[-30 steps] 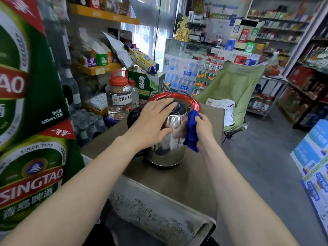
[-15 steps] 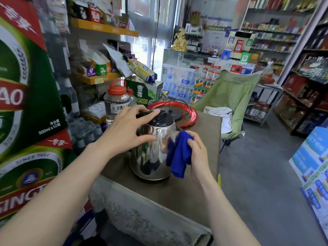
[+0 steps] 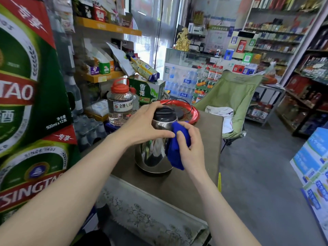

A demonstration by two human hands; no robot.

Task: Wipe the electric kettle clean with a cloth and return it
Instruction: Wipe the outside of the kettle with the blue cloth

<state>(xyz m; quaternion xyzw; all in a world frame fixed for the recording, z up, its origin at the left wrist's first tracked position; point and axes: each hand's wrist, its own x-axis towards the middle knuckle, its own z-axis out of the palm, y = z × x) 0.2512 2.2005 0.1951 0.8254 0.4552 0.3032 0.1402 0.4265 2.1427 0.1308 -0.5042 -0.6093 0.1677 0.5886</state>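
A shiny steel electric kettle [image 3: 152, 153] with a black lid stands upright on the brown table [image 3: 191, 185]. My left hand [image 3: 143, 125] grips its upper part from the left, fingers over the lid edge and thumb across the front. My right hand [image 3: 190, 146] holds a bunched blue cloth [image 3: 174, 150] pressed against the kettle's right side. Behind the kettle a red tray [image 3: 192, 112] carries the black kettle base with its cord.
Stacked Tsingtao beer cases [image 3: 26, 103] stand close on the left. A clear jar with a red lid [image 3: 120, 105] stands beyond the table's left edge. A green folding chair [image 3: 230, 96] stands to the right of the table, with open grey floor [image 3: 257, 174] beside it.
My left hand has shifted from the lid top to the kettle's upper front. The right hand with the cloth has moved up the kettle's right side. The camera has moved closer.
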